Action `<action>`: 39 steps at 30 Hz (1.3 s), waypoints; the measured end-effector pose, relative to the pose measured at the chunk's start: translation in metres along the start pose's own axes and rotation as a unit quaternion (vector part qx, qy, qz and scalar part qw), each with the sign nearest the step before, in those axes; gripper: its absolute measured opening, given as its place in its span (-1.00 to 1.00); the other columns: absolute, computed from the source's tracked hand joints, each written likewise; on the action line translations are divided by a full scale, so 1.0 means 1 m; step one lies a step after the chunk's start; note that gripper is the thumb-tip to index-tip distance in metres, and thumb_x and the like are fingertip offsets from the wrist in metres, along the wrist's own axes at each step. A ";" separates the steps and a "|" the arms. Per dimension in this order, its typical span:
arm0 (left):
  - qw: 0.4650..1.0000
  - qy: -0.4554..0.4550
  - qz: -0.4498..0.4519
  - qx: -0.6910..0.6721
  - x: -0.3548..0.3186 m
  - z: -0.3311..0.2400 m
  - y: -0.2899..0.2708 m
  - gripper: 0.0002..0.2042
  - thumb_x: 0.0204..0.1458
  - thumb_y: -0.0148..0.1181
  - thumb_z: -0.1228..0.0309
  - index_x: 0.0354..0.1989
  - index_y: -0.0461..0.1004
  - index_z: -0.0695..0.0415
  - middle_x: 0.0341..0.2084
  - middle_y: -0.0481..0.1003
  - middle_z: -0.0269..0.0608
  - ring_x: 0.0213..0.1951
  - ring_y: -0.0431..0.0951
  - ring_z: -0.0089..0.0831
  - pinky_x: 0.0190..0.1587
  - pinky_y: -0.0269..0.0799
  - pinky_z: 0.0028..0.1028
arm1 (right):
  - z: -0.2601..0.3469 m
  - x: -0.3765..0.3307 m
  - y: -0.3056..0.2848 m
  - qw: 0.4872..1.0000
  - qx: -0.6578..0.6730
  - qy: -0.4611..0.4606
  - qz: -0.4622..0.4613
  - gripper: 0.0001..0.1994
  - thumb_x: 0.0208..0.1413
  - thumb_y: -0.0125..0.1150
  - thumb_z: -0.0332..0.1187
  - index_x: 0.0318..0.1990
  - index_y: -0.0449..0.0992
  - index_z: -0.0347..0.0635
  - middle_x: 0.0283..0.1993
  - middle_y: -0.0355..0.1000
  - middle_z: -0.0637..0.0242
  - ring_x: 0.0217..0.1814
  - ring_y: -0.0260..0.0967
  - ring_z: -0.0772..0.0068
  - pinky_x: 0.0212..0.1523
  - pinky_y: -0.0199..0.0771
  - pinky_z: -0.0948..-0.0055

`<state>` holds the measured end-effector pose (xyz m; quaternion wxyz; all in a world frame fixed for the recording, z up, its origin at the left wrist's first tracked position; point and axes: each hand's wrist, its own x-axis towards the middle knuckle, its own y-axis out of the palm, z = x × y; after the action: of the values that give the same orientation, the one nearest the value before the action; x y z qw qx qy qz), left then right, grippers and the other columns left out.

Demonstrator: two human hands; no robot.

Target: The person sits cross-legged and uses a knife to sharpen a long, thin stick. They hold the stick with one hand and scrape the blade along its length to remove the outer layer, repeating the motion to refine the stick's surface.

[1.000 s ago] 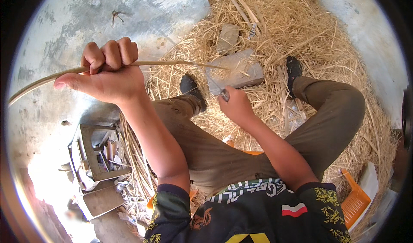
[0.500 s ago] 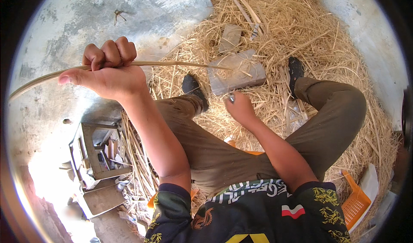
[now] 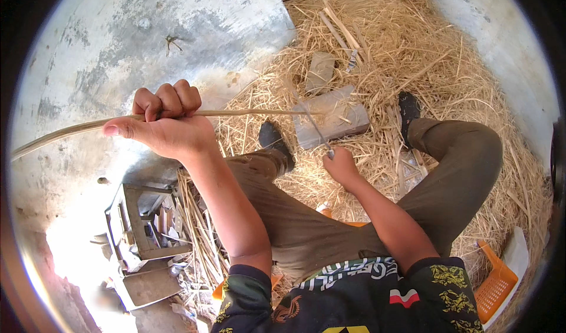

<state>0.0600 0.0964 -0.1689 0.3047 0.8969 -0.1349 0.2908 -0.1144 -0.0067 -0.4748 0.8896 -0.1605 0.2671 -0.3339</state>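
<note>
My left hand is closed round a long, thin, tan cane, which bows down toward the far left. The cane's right end reaches over a low, flat-topped block between my feet. My right hand is closed on the handle of a knife, mostly hidden by the fingers. The narrow blade points up and to the left, crossing near the cane's tip above the block. Whether blade and cane touch, I cannot tell.
Straw-like shavings cover the floor around the block. A second flat block lies beyond it. At left stand a small wooden frame and a heap of thin sticks. An orange plastic piece is at lower right.
The knife blade, unclear before, now shows plainly across the block near the cane's tip. The whole view has shifted slightly, and my left hand still grips the cane.
</note>
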 end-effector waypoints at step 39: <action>0.978 -0.031 0.150 -0.139 -0.001 0.002 -0.008 -0.25 0.05 -0.19 -0.57 -0.63 -0.08 -0.08 -0.82 -0.18 -0.49 -0.69 -0.30 -0.57 -0.62 -0.40 -0.44 | 0.088 -0.038 -0.040 0.986 0.023 -0.165 0.018 -0.69 0.08 0.22 -0.24 -0.40 0.59 -0.41 -0.49 0.50 -0.15 -0.38 0.55 -0.15 -0.27 0.52 0.07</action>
<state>0.0629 0.1012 -0.1743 0.3752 0.8239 -0.3160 0.2837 -0.1074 -0.0005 -0.3713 0.9308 -0.1881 0.1122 -0.2927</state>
